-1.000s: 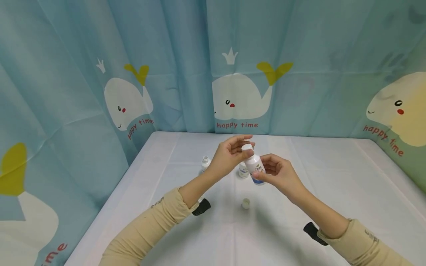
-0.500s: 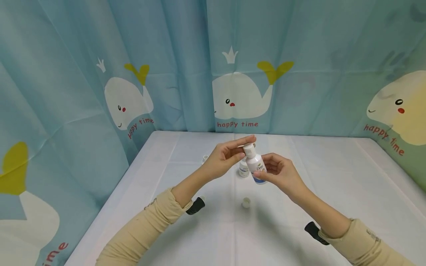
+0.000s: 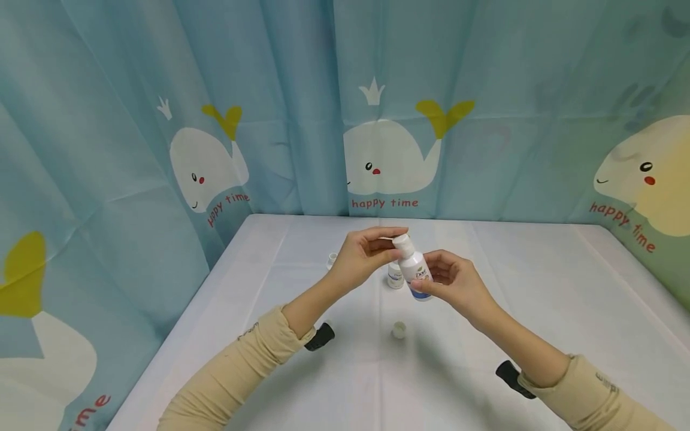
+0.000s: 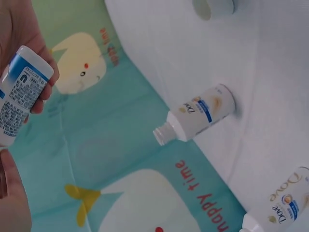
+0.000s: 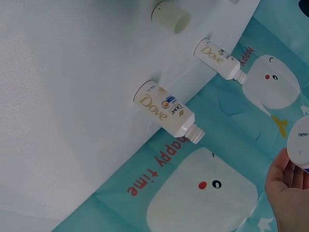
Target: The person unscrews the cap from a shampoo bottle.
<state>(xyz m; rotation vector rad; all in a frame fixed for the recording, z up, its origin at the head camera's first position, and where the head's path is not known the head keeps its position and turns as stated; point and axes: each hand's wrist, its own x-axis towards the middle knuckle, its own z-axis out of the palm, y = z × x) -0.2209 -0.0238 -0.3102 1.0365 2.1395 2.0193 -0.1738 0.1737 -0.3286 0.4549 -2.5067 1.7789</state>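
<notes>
A white Dove lotion bottle [image 3: 414, 272] with a blue band is held tilted above the table. My right hand [image 3: 455, 284] grips its body, thumb across the front label. At its white cap [image 3: 403, 243] my left hand [image 3: 358, 257] has the thumb on the near side and fingers behind and above, pinching it. The left wrist view shows the held bottle's printed back [image 4: 24, 94], and the right wrist view its round base [image 5: 300, 145]. An uncapped Dove bottle [image 3: 395, 277] stands behind the held one. Another uncapped bottle [image 3: 331, 260] is partly hidden behind my left hand.
A loose white cap [image 3: 399, 330] lies on the white-covered table [image 3: 366, 383], nearer than the bottles. Black wrist devices hang beneath each forearm. A blue curtain [image 3: 302, 108] with whale prints closes off the back and sides.
My left hand's fingers have loosened off the cap, lifted and come back onto it with the thumb lower. The right hand keeps the bottle in nearly the same place.
</notes>
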